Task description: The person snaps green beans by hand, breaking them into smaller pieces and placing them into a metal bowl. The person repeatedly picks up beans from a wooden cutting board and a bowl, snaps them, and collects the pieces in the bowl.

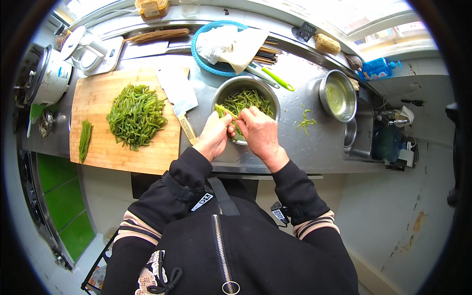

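Observation:
Over the near left rim of a metal bowl, my left hand holds a few green vegetable stems. My right hand pinches the other end of these stems with thumb and forefinger. More long green stems lie inside the bowl, partly hidden by both hands. Left of the bowl, a wooden cutting board bears a large pile of cut green pieces and a small bundle of uncut stems. A cleaver rests with its blade partly on the board's right edge, handle towards me.
A blue plastic basket holding white cloth or plastic stands behind the bowl, beside a green-handled utensil. Green scraps lie on the steel counter. A metal basin with liquid is at right, near the sink. A rice cooker stands far left.

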Action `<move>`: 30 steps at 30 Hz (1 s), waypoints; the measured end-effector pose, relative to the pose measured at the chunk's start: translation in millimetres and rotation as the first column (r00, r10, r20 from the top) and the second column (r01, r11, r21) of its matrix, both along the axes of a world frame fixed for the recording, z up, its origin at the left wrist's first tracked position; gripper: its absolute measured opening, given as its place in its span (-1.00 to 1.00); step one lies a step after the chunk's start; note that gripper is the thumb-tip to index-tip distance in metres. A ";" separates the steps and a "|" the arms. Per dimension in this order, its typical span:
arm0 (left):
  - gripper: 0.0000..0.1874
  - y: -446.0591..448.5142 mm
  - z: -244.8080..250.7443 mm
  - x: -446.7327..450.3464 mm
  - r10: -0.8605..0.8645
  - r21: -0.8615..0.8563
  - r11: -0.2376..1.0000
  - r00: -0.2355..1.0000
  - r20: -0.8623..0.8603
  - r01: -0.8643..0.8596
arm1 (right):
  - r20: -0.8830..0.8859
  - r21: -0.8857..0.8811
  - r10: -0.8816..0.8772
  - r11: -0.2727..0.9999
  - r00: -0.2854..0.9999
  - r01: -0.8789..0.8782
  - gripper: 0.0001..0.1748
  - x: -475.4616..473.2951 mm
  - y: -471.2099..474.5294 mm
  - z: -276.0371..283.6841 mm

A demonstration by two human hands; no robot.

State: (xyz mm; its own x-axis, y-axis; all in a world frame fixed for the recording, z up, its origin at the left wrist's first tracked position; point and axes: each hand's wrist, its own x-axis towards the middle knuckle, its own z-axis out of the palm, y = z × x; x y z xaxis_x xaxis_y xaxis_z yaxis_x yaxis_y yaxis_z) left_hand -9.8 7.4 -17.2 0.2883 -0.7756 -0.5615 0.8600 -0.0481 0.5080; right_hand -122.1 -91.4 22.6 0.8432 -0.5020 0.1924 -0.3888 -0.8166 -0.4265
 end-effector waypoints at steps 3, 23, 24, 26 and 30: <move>-0.92 -3.4 0.2 -1.5 0.009 -0.037 0.999 1.000 -0.012 -0.009 | -0.029 -0.055 0.018 0.998 0.999 -0.019 -0.82 -10.1 2.9 4.9; -0.87 13.7 13.5 27.4 0.188 -0.077 0.982 0.902 0.388 -0.172 | -0.291 0.087 -0.125 0.984 0.949 0.156 -0.84 36.4 -1.6 -56.9; -0.88 13.8 13.4 27.8 0.205 -0.079 0.979 0.923 0.327 -0.190 | -0.245 0.136 -0.149 0.973 0.958 0.186 -0.83 35.1 -2.8 -54.5; -0.90 15.2 13.2 27.9 0.204 -0.111 0.977 0.953 0.222 -0.183 | -0.127 0.226 -0.187 0.951 0.974 0.212 -0.83 29.5 -9.2 -44.7; -0.83 13.7 10.5 14.1 0.098 -0.028 0.995 0.993 0.058 -0.097 | 0.047 0.332 -0.203 0.926 0.978 0.177 -0.87 14.8 -7.9 -17.8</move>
